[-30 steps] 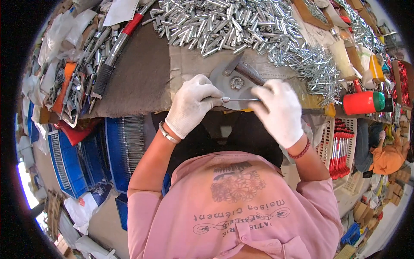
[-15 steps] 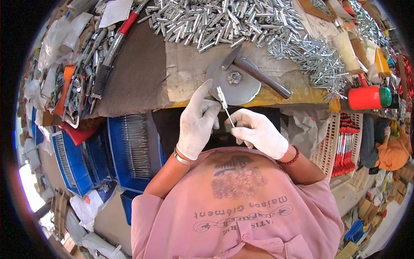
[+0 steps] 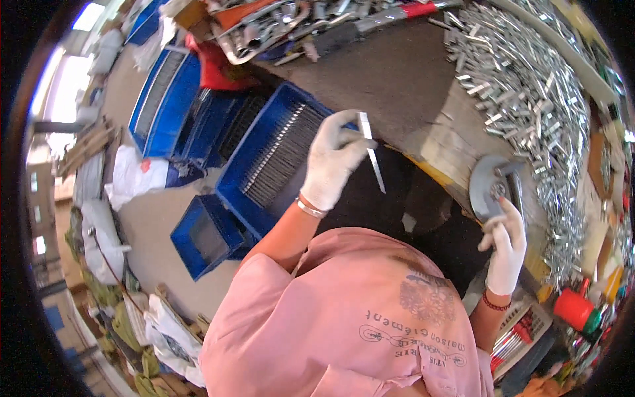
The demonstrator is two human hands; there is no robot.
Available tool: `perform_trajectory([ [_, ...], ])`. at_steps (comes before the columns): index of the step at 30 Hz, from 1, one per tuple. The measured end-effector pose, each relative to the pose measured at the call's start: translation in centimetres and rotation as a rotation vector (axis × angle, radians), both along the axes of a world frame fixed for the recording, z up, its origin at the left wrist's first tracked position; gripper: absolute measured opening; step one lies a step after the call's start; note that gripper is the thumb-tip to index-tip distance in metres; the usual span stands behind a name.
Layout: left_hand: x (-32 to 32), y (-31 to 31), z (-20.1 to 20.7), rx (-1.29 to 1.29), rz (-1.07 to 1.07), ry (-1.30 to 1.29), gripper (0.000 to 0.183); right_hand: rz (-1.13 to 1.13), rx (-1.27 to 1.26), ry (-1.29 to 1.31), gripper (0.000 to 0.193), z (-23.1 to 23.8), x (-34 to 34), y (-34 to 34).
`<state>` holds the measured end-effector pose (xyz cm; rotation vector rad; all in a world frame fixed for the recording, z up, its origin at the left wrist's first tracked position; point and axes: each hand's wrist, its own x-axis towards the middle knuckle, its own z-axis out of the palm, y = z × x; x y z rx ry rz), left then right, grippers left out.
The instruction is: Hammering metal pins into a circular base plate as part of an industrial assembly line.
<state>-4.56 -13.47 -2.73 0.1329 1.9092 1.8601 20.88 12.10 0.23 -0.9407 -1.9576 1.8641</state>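
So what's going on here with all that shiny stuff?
The person holds a thin rod in the gloved left hand, near a blue bin. The gloved right hand looks empty, near a grey disc at the edge of the bench. A pile of shiny tubes lies on the bench.

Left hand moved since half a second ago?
Yes. The left hand went left, away from the round metal disc, toward the large blue bin.

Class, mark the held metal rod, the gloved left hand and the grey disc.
Held metal rod (image 3: 376, 165): head view, lower shaft.
Gloved left hand (image 3: 332, 159): head view, middle of the hand.
Grey disc (image 3: 481, 190): head view, left half of its face.
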Motion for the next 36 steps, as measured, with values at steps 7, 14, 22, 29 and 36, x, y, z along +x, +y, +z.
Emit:
perform_trajectory([
  [7,-6.3,-15.5,-18.9,-0.480,0.569,0.003,0.058,-0.018,0.013,-0.033,0.047,-0.3,-0.7,0.0],
  [14,-12.8,-22.5,-28.5,-0.988,0.443,0.214,0.054,-0.064,-0.036,-0.026,0.044,-0.1,-1.2,0.2],
  [22,-13.3,-14.8,-25.6,-0.907,0.459,0.186,0.047,-0.088,-0.014,-0.049,0.040,-0.3,0.5,0.1],
  [29,-15.1,-10.3,-9.4,-0.527,0.693,0.936,0.019,0.036,-0.218,0.007,0.038,0.5,-0.7,0.2],
  [36,-4.4,12.7,5.0,-0.112,-0.401,1.028,0.013,0.046,-0.234,0.033,0.032,0.2,-0.2,0.1],
])
